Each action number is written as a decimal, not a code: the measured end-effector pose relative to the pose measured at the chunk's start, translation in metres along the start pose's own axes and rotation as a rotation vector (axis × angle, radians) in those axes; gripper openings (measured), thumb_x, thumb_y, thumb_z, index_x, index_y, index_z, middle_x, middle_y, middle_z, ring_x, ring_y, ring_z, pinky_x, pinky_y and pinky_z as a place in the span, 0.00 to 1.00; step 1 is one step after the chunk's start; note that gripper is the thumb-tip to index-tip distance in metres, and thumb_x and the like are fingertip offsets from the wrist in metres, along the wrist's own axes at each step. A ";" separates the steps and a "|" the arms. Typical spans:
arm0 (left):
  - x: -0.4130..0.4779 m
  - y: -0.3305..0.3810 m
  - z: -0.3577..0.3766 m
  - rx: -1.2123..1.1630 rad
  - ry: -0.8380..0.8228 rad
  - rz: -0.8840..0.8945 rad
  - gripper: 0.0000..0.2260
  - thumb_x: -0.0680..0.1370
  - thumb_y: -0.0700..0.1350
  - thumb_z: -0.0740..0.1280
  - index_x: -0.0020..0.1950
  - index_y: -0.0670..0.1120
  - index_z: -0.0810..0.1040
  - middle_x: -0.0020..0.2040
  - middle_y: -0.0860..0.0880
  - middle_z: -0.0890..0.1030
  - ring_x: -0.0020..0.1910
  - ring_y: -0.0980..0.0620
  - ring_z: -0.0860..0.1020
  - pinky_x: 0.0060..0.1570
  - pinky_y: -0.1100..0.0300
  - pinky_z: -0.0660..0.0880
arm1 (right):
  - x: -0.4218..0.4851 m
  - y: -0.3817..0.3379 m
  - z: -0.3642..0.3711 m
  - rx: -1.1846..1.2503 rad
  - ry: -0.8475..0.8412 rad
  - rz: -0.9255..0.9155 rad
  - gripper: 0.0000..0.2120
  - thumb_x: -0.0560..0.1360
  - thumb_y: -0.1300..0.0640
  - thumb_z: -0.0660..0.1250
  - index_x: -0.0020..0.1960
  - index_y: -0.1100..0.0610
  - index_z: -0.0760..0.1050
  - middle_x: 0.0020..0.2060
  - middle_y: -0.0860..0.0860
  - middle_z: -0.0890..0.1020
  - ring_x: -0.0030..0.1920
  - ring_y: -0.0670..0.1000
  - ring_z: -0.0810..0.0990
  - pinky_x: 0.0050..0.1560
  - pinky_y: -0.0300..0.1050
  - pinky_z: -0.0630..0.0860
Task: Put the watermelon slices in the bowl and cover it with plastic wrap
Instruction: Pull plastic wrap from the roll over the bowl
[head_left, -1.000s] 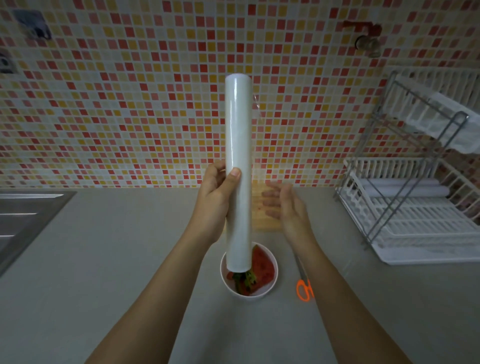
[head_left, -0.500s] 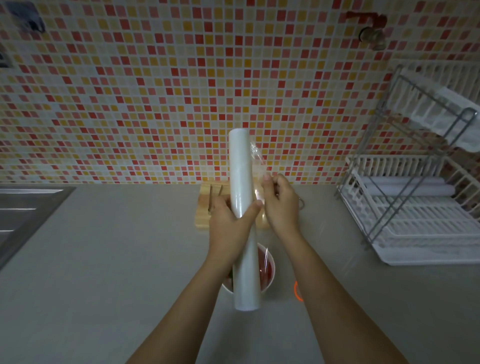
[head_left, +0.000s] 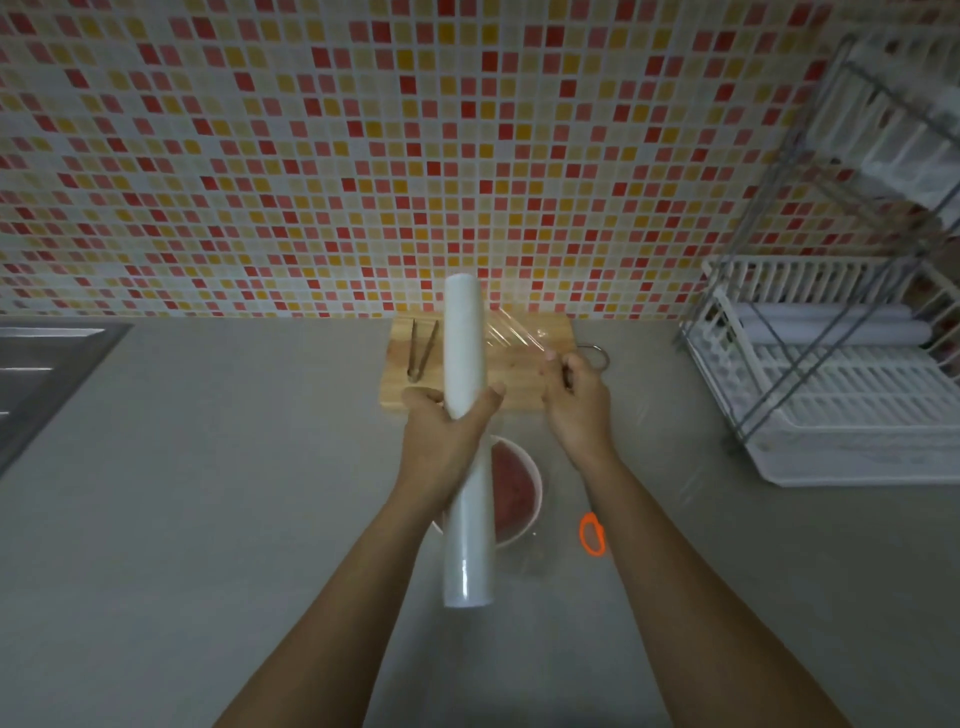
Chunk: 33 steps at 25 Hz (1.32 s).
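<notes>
My left hand grips a long white roll of plastic wrap around its middle, holding it lengthwise above the counter. My right hand pinches the free edge of the clear film, which stretches from the roll to the right. Under the roll stands a white bowl with red watermelon slices inside; the roll and my left wrist hide its left half.
Behind the hands lies a wooden cutting board with metal tongs on it. Orange-handled scissors lie right of the bowl. A white dish rack fills the right side. A steel sink sits at the left edge.
The roll came down from upright to a low lengthwise hold over the bowl. My right hand took hold of the film's edge and pulled it out to the right.
</notes>
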<state>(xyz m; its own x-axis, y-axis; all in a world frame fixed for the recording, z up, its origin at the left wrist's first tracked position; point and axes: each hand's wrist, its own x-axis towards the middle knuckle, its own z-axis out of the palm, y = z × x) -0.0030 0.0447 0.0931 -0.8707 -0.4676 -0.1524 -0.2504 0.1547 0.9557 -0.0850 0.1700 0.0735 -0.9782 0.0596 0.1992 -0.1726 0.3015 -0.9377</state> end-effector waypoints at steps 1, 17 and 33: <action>0.001 -0.006 0.000 0.055 0.033 0.014 0.21 0.69 0.60 0.71 0.47 0.49 0.65 0.43 0.51 0.76 0.42 0.51 0.79 0.38 0.56 0.75 | -0.002 0.009 -0.001 -0.011 -0.004 0.014 0.15 0.78 0.52 0.60 0.33 0.53 0.70 0.28 0.51 0.77 0.30 0.44 0.73 0.31 0.33 0.66; 0.007 -0.052 -0.024 0.131 -0.048 -0.199 0.21 0.68 0.59 0.70 0.51 0.45 0.72 0.45 0.48 0.79 0.43 0.48 0.80 0.41 0.52 0.78 | -0.028 0.099 0.006 -0.071 -0.045 0.229 0.14 0.78 0.53 0.59 0.40 0.60 0.74 0.34 0.50 0.79 0.38 0.50 0.76 0.35 0.30 0.67; 0.017 -0.069 -0.029 0.463 0.123 0.057 0.19 0.76 0.54 0.67 0.51 0.41 0.66 0.51 0.40 0.74 0.45 0.43 0.74 0.41 0.55 0.68 | -0.028 0.113 0.019 -0.080 -0.053 0.206 0.12 0.79 0.54 0.58 0.47 0.56 0.79 0.43 0.54 0.84 0.44 0.52 0.80 0.45 0.44 0.72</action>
<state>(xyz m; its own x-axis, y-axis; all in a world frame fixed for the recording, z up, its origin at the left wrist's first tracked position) 0.0115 0.0004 0.0323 -0.8392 -0.5419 -0.0454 -0.3898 0.5411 0.7451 -0.0790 0.1841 -0.0435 -0.9969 0.0782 -0.0118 0.0395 0.3628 -0.9310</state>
